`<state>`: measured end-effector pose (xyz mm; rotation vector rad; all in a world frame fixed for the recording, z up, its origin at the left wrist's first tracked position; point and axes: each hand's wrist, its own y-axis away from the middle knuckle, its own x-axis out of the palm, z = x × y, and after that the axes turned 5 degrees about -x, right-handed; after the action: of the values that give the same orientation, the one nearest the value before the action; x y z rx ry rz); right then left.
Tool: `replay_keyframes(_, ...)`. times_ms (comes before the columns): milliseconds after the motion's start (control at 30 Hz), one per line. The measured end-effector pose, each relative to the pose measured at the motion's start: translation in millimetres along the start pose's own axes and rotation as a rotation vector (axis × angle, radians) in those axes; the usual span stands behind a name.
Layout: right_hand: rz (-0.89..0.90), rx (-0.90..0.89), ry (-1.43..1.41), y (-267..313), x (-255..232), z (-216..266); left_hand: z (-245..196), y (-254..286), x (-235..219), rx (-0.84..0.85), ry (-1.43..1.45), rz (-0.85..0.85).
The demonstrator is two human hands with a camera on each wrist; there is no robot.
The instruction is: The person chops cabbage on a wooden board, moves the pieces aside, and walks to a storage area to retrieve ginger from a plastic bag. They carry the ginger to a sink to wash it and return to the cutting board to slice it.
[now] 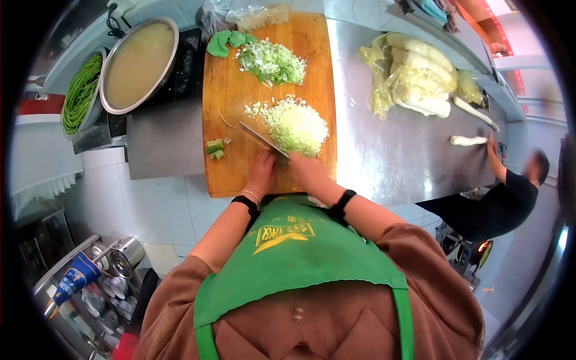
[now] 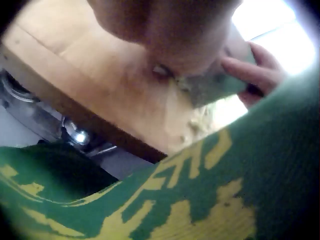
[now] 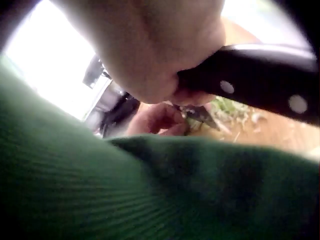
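My right hand [image 1: 309,173] grips a kitchen knife [image 1: 258,137] by its black handle [image 3: 260,80]; the broad blade slants over the wooden cutting board [image 1: 225,174]. Close beside the blade, my left hand [image 1: 262,173] is low at the board's near edge with its fingers bent. I cannot tell whether it holds a piece of vegetable, as the hand itself hides its fingertips. A heap of finely chopped pale vegetable [image 1: 300,126] lies just beyond the blade. Farther back is a greener chopped heap [image 1: 273,63]. Short green stalk pieces [image 1: 215,149] sit left of the knife.
Green leaves [image 1: 228,42] and plastic bags [image 1: 240,17] are at the board's far end. A large metal basin of cloudy liquid [image 1: 141,66] and green beans [image 1: 83,93] stand left. Bagged pale vegetables [image 1: 420,72] and white stalks [image 1: 468,140] lie right, near another person [image 1: 510,201].
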<state>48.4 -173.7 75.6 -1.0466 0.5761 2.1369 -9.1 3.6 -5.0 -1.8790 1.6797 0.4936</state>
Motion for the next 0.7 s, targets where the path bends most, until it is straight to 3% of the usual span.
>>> replay_keyframes(167, 0.127, 0.071, 0.003, -21, -8, 2, -1, -4, -6, 0.033, 0.011, -0.012)
replay_keyframes(367, 0.057, 0.042, 0.003, -20, 5, 4, 2, -2, -3, 0.038, -0.029, -0.022)
replay_keyframes(567, 0.087, -0.019, 0.056, -16, -20, 9, 5, 3, 1, 0.059, 0.004, -0.078)
replay_keyframes(700, 0.105, 0.058, -0.001, -16, 8, -4, 5, 0, -3, 0.033, -0.039, -0.011)
